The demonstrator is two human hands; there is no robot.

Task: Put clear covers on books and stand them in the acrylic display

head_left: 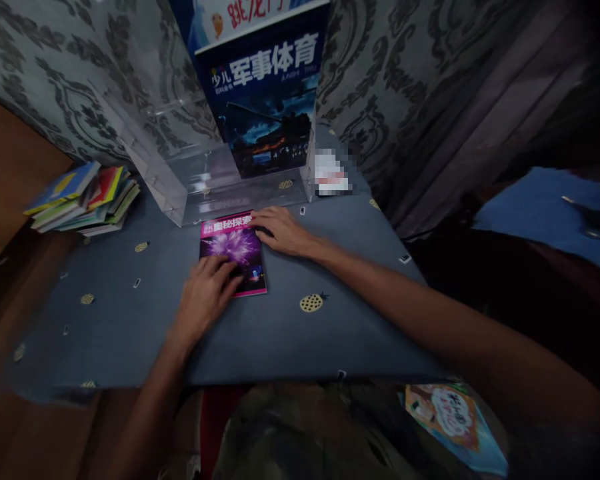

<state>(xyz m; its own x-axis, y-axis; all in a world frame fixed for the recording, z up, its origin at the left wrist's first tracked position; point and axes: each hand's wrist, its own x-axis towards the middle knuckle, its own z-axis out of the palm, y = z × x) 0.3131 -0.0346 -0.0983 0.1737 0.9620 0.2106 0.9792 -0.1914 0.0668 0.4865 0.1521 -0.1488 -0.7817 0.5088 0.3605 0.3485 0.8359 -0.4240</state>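
A thin book with a purple burst on its cover and a pink title band (230, 245) lies flat on the cloth-covered table. My left hand (204, 290) rests on its lower left part, fingers stretched over the cover and thumb apart. At the upper right corner, my right hand (283, 230) lies with fingers extended, its fingertips touching the book's edge. Neither hand is closed around it. Just beyond the book stands a clear acrylic rack (180, 190), with a dark blue book (273, 113) upright in its right side. Another book (250, 15) shows behind that one.
On the left, several books are stacked unevenly (87, 197). A blurred white item (331, 175) sits right of the rack. The grey-blue tablecloth (275, 340) has pineapple prints. A colourful book or packet (450, 420) is below the front edge; blue cloth (545, 210) lies at right.
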